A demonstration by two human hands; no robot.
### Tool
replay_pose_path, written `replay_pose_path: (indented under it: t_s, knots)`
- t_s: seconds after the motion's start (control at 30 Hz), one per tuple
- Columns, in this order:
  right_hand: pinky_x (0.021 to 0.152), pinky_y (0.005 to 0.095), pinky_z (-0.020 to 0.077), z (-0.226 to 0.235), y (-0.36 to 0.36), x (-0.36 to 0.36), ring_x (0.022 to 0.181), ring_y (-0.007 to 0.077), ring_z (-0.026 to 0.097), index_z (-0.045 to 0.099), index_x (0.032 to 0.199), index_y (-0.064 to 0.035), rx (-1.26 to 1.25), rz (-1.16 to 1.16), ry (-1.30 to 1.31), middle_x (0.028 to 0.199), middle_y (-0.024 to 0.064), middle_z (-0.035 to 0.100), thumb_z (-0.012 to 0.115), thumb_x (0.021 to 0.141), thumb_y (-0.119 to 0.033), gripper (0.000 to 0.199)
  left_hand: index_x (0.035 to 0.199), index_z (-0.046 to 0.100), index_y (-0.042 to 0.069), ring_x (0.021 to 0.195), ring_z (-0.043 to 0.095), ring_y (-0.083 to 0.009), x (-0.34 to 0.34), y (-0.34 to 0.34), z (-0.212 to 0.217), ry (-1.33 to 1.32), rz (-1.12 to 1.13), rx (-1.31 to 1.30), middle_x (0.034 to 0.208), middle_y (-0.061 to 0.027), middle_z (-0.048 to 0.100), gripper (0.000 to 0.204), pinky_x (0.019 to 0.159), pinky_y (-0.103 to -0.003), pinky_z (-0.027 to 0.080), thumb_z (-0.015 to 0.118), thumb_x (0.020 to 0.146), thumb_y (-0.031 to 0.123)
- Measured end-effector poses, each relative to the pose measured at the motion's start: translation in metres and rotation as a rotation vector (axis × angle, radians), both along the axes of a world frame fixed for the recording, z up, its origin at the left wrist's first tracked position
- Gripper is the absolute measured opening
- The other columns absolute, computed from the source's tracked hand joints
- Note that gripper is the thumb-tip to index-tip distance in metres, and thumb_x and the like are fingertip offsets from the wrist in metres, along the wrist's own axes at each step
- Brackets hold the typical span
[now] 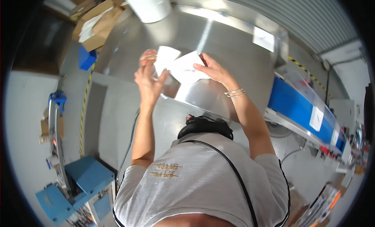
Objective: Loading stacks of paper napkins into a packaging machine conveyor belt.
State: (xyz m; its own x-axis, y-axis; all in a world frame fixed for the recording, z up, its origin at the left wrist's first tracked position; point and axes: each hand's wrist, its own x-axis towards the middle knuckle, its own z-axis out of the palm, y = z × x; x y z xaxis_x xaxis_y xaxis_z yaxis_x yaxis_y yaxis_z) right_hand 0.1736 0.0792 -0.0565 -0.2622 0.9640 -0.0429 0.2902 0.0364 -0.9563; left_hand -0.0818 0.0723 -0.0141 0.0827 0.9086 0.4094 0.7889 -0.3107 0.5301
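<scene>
At 12 o'clock from the view's middle, over the steel table point(234, 51), a printed white piece point(187, 67) is grasped at its right edge by the right hand point(215, 71) at 1 o'clock, thumb on top. The left hand point(148, 83), at 10 o'clock, has its fingers spread beside a plain white piece point(168, 55); whether it grips anything, I cannot tell. A red patterned object point(148, 56) is by its fingertips at 11 o'clock, with a white bucket point(150, 8) farther out that way.
</scene>
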Motion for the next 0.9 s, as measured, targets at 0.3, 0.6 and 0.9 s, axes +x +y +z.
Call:
replay_pose_path:
  t_s: [0.3,0.6,0.9]
  knots:
    - [0.073,0.0304,0.0473,-0.012,-0.149,0.152,0.082,0.0151,0.058,0.058,0.102,0.0018,-0.065,-0.706,-0.1,0.088,0.0118,0.063,0.061,0.09,-0.037,0.04,0.105,0.063,-0.001,0.094,0.062,-0.035,0.05,-0.02,0.007,-0.128,0.04,-0.167,0.104,-0.0196,0.064,0.03,0.084,-0.04,0.048,0.071,0.08,0.013]
    - [0.07,0.0296,0.0466,-0.046,-0.284,0.355,0.079,0.0122,0.055,0.063,0.102,-0.0019,0.03,-1.219,-0.309,0.085,0.0087,0.066,0.063,0.09,-0.033,0.033,0.104,0.064,0.0,0.092,0.062,-0.0318,0.178,-0.128,0.0,-0.236,-0.357,-0.251,0.1,-0.0163,0.065,0.028,0.083,-0.038,0.049,0.071,0.078,0.01]
    - [0.09,0.0482,0.0443,-0.034,-0.326,0.428,0.107,0.0431,0.054,0.048,0.128,-0.0013,0.215,-1.345,-1.285,0.12,0.0234,0.056,0.068,0.082,-0.04,0.064,0.115,0.067,0.018,0.106,0.057,-0.0294,0.196,-0.156,0.0,-0.243,-0.402,-0.146,0.121,-0.0148,0.056,0.035,0.086,-0.037,0.049,0.067,0.082,0.006]
